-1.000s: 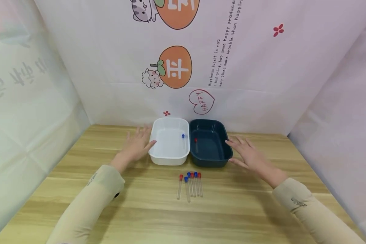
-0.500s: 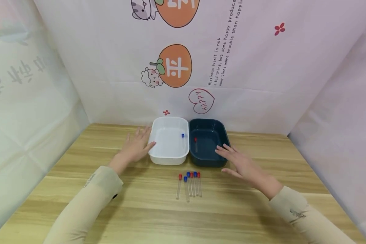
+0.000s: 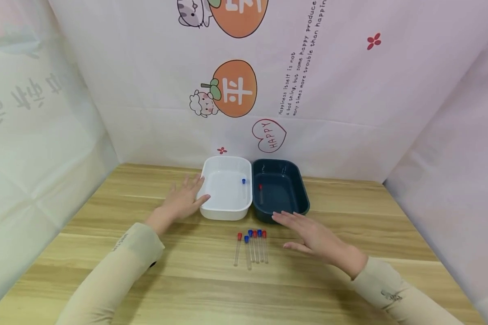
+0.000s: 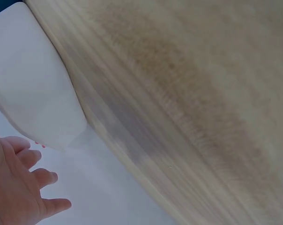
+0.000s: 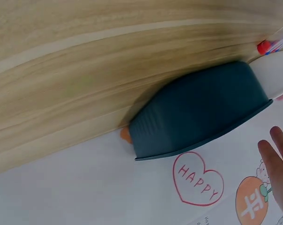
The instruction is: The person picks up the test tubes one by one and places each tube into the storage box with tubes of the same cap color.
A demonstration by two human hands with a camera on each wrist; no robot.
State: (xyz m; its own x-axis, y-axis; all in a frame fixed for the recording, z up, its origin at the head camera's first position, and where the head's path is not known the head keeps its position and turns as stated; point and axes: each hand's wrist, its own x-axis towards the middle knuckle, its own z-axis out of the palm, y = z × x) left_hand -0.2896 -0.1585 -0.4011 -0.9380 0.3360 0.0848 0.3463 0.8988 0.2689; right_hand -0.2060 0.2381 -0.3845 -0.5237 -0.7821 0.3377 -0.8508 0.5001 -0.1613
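Note:
My left hand [image 3: 183,198] is at the left side of the white bin [image 3: 225,214], its fingers spread and its thumb over the rim. In the left wrist view the same hand [image 4: 19,183] shows relaxed fingers beside the bin. My right hand [image 3: 315,237] hovers at the near edge of the dark blue bin [image 3: 280,180], fingers extended, holding nothing. Left of it, several test tubes [image 3: 257,248] with red or blue caps lie on the table. One blue-capped tube [image 3: 244,181] lies in the white bin and one red-capped tube [image 3: 260,187] in the dark bin.
Both bins stand side by side on the wooden table [image 3: 325,298], close to a printed cloth backdrop [image 3: 329,140] behind them. Cloth walls also rise at the left and right of the table.
My right hand has moved left and toward me, from the dark bin's right side to its near edge. The left hand has barely shifted. Tubes and bins look unmoved.

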